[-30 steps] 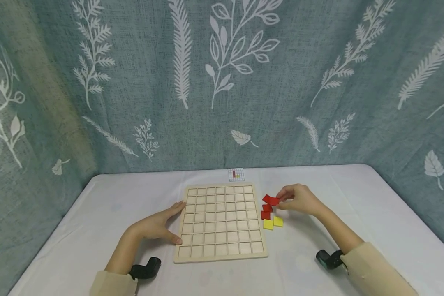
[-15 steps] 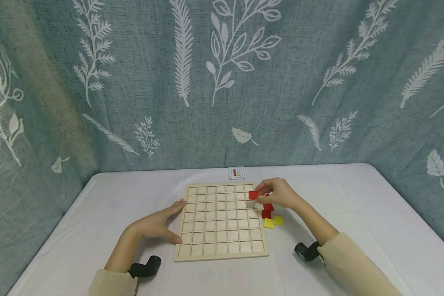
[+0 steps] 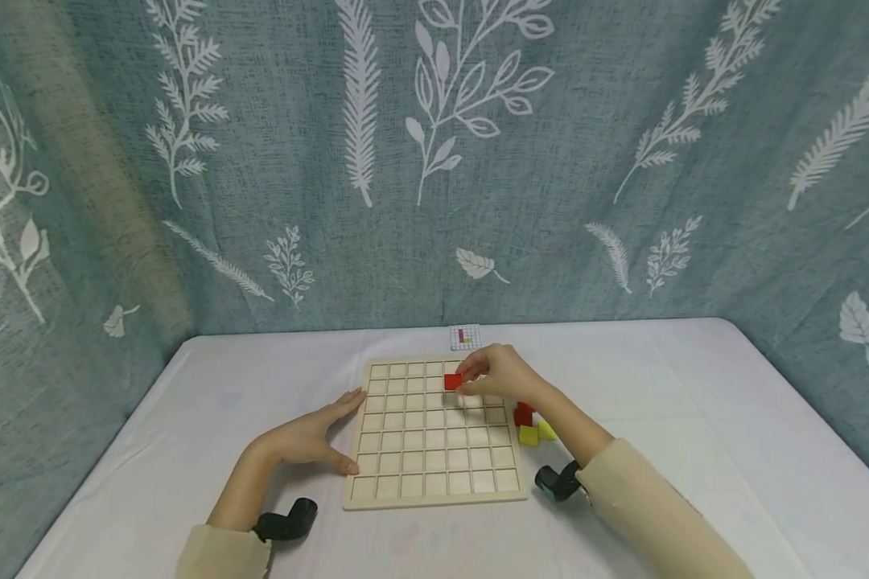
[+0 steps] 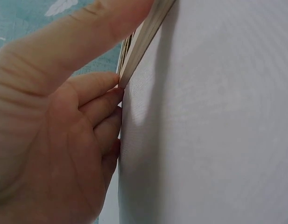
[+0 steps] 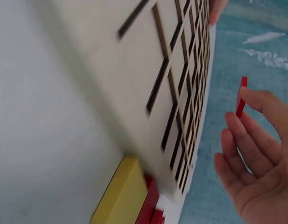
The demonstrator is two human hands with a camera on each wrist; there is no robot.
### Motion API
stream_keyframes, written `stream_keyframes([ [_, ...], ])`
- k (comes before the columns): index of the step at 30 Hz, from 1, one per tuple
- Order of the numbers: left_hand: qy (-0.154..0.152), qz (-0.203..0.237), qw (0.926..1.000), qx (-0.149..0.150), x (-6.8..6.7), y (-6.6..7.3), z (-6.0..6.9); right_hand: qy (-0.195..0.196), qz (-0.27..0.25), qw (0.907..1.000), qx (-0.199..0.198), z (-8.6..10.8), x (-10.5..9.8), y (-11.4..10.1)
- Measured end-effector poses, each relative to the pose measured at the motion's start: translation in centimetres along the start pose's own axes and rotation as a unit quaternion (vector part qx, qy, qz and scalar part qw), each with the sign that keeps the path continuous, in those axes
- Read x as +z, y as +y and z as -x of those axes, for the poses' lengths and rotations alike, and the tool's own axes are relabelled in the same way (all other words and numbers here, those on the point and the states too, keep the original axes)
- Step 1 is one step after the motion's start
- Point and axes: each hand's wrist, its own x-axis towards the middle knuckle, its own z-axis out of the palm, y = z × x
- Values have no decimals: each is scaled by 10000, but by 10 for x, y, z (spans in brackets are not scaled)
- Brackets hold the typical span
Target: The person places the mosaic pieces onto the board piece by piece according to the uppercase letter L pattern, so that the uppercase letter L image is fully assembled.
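Pinching a red square tile (image 3: 452, 382), your right hand (image 3: 496, 372) holds it over the pale wooden grid board (image 3: 414, 462), toward the far edge of the white surface (image 3: 145, 426). This looks like placing; next, it likely needs lining up. Your left hand (image 3: 306, 438), fingers spread, touches the board's left edge. Your right arm (image 3: 578, 420) partly hides yellow tiles (image 3: 529, 435).

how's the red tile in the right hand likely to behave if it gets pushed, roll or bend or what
The red tile is probably stiff: it looks straight while the right hand pinches it. Flat-faced and square-cornered, it would likely slide on a flat surface rather than roll. Being so thin, it is likely light too.
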Motion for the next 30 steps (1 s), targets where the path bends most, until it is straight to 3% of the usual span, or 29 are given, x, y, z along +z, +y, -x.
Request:
stream_keyframes([
  [18, 33, -10, 10000, 56, 1, -7, -2, -147, 368, 9974, 598, -21, 18, -11],
  [26, 33, -47, 10000, 48, 0, -6, -1, -172, 521, 9984, 161, -32, 25, -15],
  [30, 29, -23, 10000, 83, -1, -4, 0, -210, 643, 9976, 124, -37, 29, -20],
])
